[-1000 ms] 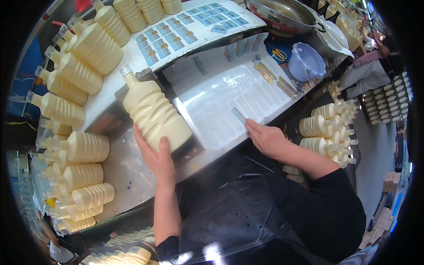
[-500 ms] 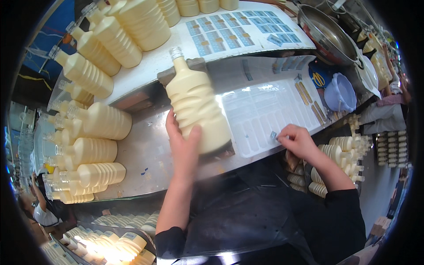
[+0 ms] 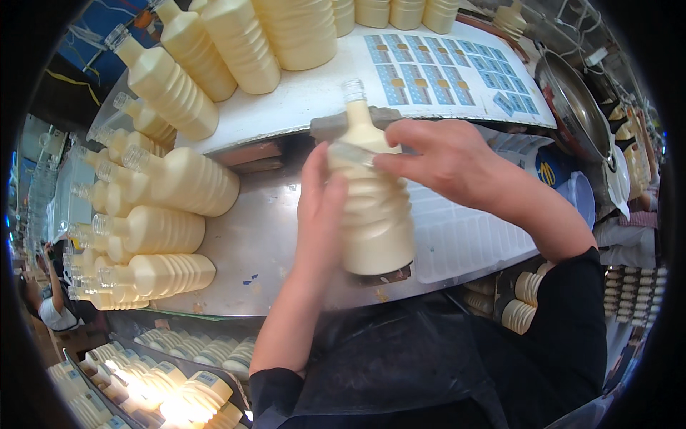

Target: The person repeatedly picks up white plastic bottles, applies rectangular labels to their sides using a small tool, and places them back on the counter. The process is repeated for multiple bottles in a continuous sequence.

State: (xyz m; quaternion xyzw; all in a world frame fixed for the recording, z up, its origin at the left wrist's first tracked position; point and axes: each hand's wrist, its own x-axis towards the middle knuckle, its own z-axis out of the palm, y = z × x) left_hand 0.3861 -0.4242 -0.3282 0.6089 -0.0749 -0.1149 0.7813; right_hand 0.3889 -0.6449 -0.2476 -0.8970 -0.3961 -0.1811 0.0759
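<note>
Cream bottle (image 3: 377, 236) is found on the metal worktop (image 3: 246, 239), its clear-threaded neck pointed away from the wearer and a grey-brown block (image 3: 323, 127) located at its shoulder. Left hand (image 3: 319, 207) is placed along the bottle's left side, with the fingers extended toward the shoulder; the hand is blurred, and whether the bottle is gripped or only touched cannot be told. Right hand (image 3: 446, 159) is brought across from the right, and a small pale strip (image 3: 353, 153) is pinched between its thumb and forefinger over the upper body of the bottle. Full contact between strip and bottle cannot be confirmed.

To the right, a translucent panelled sheet (image 3: 457, 239) is noted, partly covered by the right forearm. Beyond the bottle, blue labels (image 3: 421, 86) are laid out in rows on a white board (image 3: 339, 93), with other cream bottles (image 3: 246, 50) stood at its left. Further bottles are grouped on the worktop's left side. At the far right, a metal pan (image 3: 577, 100) and a pale blue bucket (image 3: 582, 201) are observed.
</note>
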